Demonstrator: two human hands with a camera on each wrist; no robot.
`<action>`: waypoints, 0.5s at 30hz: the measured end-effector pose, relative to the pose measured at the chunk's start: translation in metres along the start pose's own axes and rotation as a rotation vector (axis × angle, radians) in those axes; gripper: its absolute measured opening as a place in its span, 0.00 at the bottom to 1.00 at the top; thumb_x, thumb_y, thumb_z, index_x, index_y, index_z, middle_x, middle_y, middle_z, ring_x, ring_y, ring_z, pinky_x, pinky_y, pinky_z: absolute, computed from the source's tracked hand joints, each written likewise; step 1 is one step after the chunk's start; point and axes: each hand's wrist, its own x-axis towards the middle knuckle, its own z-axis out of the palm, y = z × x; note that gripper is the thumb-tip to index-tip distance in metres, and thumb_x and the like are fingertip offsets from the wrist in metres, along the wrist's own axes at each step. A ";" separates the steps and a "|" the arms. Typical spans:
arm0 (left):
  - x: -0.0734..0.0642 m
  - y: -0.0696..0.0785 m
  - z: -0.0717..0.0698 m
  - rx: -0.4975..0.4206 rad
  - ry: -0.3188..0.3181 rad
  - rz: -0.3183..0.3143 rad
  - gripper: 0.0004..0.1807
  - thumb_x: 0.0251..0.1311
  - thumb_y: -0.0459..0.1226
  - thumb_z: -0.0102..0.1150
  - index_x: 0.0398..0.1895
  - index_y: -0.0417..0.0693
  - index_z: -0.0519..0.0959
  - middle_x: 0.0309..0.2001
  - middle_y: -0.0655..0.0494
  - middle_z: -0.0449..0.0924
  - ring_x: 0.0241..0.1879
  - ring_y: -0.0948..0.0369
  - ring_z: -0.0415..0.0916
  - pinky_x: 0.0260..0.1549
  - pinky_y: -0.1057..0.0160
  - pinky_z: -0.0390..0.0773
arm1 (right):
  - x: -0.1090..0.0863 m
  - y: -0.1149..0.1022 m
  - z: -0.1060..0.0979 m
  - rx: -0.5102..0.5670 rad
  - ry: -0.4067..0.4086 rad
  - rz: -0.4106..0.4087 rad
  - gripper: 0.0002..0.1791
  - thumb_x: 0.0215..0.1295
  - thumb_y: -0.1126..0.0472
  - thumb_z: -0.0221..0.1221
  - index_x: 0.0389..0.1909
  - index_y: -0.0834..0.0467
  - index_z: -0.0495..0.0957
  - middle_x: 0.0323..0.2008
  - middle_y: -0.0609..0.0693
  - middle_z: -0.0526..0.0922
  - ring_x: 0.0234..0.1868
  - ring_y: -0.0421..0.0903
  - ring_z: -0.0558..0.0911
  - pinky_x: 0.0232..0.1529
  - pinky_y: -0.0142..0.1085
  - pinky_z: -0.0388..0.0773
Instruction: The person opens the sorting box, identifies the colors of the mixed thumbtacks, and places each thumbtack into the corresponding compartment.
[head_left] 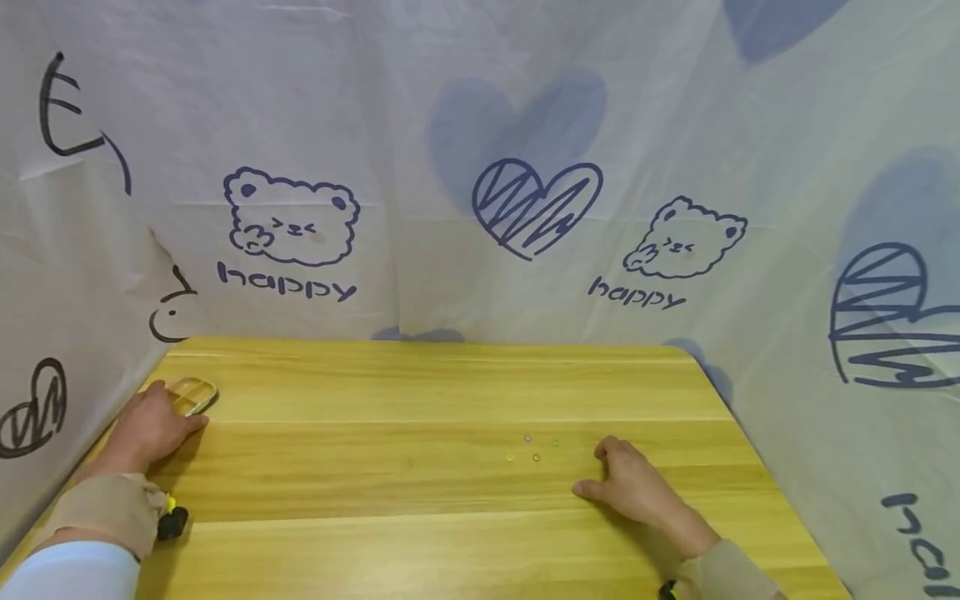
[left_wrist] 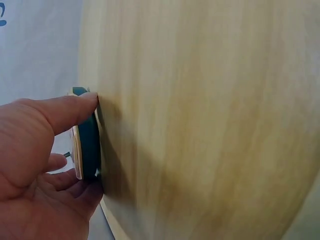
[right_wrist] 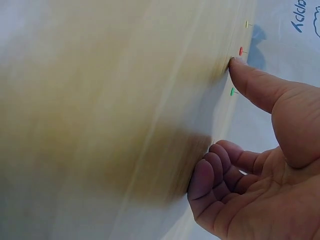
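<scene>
At the table's left side my left hand (head_left: 153, 423) grips a small rounded case (head_left: 192, 394) between thumb and fingers. In the left wrist view, the case (left_wrist: 89, 145) shows a dark teal side and a pale golden rim, and a thin metal point sticks out beside it. Its inside is mostly hidden. Several tiny coloured thumbtacks lie on the tabletop right of centre, among them a green one (head_left: 554, 442) and a red one (right_wrist: 241, 51), points upward in the right wrist view. My right hand (head_left: 633, 483) rests just right of them, fingers loosely bent, thumb apart, holding nothing.
The wood-grain table (head_left: 360, 483) has rounded far corners. White sheeting (head_left: 405, 125) with drawn bears and hearts hangs behind it and on both sides, close to the table edges.
</scene>
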 end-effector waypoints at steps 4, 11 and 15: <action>0.000 0.001 -0.001 0.016 0.012 -0.002 0.50 0.66 0.43 0.63 0.66 0.05 0.49 0.55 0.04 0.58 0.54 0.18 0.64 0.57 0.27 0.69 | 0.000 -0.001 0.000 0.005 0.002 -0.012 0.40 0.59 0.42 0.76 0.58 0.68 0.75 0.53 0.60 0.82 0.55 0.56 0.82 0.57 0.55 0.79; -0.004 0.012 0.006 0.034 0.038 0.044 0.45 0.65 0.43 0.64 0.62 0.06 0.57 0.54 0.07 0.64 0.53 0.19 0.65 0.55 0.26 0.66 | 0.000 -0.003 -0.004 0.055 0.025 0.004 0.40 0.60 0.43 0.75 0.60 0.68 0.75 0.46 0.57 0.81 0.44 0.50 0.79 0.50 0.52 0.79; -0.008 0.027 0.015 0.025 0.036 0.078 0.45 0.65 0.43 0.65 0.64 0.07 0.58 0.54 0.09 0.66 0.54 0.20 0.66 0.55 0.27 0.67 | -0.001 -0.005 -0.008 0.083 0.040 0.012 0.40 0.63 0.43 0.74 0.63 0.68 0.74 0.47 0.56 0.82 0.44 0.49 0.80 0.47 0.49 0.80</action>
